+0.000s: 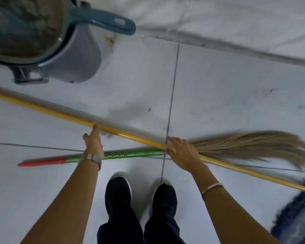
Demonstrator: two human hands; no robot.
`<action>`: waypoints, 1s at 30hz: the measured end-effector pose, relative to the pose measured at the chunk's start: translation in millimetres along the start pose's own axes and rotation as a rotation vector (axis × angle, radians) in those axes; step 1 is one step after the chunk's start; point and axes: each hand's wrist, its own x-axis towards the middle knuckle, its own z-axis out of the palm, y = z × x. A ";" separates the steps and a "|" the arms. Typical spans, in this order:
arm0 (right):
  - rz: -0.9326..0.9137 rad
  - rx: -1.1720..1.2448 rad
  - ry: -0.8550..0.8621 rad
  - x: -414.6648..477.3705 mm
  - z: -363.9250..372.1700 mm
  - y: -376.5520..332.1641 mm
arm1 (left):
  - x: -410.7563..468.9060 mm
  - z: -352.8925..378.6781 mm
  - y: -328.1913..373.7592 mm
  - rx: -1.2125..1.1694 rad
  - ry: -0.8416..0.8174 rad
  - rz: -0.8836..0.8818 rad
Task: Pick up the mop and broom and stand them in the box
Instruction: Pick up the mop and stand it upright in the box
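The mop's yellow handle (42, 108) runs from the left edge down to the lower right, ending at its blue mop head (296, 219). It casts a shadow strip on the floor beside it and looks slightly raised. My left hand (93, 145) is closed around the handle near its middle. My right hand (183, 154) grips the same handle further right, where it crosses over the broom. The broom (130, 154) lies on the floor under the mop, with a green and red handle pointing left and straw bristles (253, 147) fanned right.
A grey bin with a teal rim (77, 57) stands at the upper left, brownish material inside. A teal plastic handle (106, 20) sticks out over its rim. My black shoes (118, 194) stand on white floor tiles. A wall base runs across the upper right.
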 end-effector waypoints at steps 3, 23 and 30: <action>-0.024 -0.015 -0.073 21.4 18.4 -4.5 | 30.9 -2.9 -5.4 -0.259 -0.137 -0.066; -0.024 0.078 -0.237 -116.2 -97.0 -62.6 | -197.4 -88.7 64.3 -0.467 -0.129 0.231; -0.057 0.223 -0.160 -202.1 -202.6 -119.0 | -334.6 -110.8 173.3 -0.416 -0.259 0.438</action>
